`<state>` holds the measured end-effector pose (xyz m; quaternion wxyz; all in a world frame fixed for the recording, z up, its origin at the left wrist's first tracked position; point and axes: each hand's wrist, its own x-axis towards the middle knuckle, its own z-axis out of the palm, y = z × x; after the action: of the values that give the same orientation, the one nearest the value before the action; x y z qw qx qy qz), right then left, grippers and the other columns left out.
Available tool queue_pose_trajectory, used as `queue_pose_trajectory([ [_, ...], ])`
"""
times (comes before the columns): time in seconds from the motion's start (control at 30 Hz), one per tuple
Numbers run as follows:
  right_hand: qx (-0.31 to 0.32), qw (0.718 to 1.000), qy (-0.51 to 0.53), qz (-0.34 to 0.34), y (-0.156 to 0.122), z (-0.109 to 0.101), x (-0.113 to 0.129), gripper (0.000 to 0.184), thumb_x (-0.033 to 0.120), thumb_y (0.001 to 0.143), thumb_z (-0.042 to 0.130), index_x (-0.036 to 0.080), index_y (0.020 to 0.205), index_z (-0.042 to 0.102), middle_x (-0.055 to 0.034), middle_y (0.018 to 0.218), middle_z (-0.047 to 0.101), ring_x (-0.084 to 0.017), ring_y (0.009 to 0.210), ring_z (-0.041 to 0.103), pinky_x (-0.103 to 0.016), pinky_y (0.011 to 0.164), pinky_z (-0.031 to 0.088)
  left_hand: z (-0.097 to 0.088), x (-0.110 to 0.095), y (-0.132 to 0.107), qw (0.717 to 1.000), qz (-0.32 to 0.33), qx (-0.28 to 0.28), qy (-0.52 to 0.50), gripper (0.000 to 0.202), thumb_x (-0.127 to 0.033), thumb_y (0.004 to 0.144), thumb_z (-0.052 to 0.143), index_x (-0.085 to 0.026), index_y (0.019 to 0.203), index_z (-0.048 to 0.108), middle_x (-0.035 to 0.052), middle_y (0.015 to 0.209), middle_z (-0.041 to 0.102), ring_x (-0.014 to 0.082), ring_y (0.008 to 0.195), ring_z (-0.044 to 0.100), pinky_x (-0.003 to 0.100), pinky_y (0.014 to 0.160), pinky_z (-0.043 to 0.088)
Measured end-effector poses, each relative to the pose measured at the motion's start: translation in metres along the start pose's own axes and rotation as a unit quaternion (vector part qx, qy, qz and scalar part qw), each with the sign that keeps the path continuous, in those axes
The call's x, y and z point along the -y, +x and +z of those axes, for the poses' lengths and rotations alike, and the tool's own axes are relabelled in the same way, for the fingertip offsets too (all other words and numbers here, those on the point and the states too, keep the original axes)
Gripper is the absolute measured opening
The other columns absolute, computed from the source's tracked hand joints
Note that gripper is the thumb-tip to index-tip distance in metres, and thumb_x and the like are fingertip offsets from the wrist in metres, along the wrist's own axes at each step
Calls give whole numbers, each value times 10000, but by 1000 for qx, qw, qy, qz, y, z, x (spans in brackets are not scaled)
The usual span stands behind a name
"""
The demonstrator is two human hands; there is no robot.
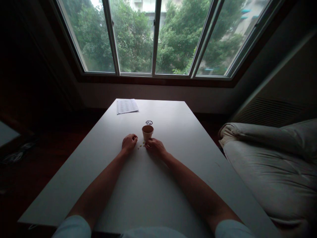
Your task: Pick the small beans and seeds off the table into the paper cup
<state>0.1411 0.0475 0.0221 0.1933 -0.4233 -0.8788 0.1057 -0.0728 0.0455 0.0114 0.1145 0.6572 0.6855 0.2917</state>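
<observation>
Cup (148, 135), one: upright on the white counter (173, 115), between the two hands. Small pieces (140, 145), several, some yellow-green: loose in front of cup. Right hand (155, 146): by the cup's base, fingers bent down at the pieces; grip cannot be told. Left hand (128, 142): left of the pieces, fingers curled; contents, if any, hidden. Step in hand, as judged: fingering the small pieces. Next move, as judged: calls for a fine fingertip pinch, without knocking the cup.
</observation>
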Motion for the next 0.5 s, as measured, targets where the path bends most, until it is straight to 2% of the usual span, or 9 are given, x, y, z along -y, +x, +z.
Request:
queue_pose_trajectory([
  [0.27,-129,988,44,-71,0,-7,3,130,304,940,576,216,941,672,-63,955,656,-178,928,580,-257,791,427,3,0,-1,1000,12,7,12,210,-316,894,530,-213,928,710,53,943,695,171,835,603,287,784,421],
  [0.4,-174,980,63,-71,0,-12,3,164,307,960,535,213,927,666,-68,957,650,-185,925,571,-269,805,427,2,-2,-3,1000,14,11,18,209,-313,896,531,-218,925,715,52,949,697,170,838,604,288,796,421],
  [0.5,-221,970,86,-51,1,-15,-2,183,312,961,523,195,950,663,-59,882,628,-171,838,559,-265,775,429,2,-4,-4,999,19,17,22,205,-313,895,533,-223,922,715,49,948,697,169,843,603,286,799,414],
])
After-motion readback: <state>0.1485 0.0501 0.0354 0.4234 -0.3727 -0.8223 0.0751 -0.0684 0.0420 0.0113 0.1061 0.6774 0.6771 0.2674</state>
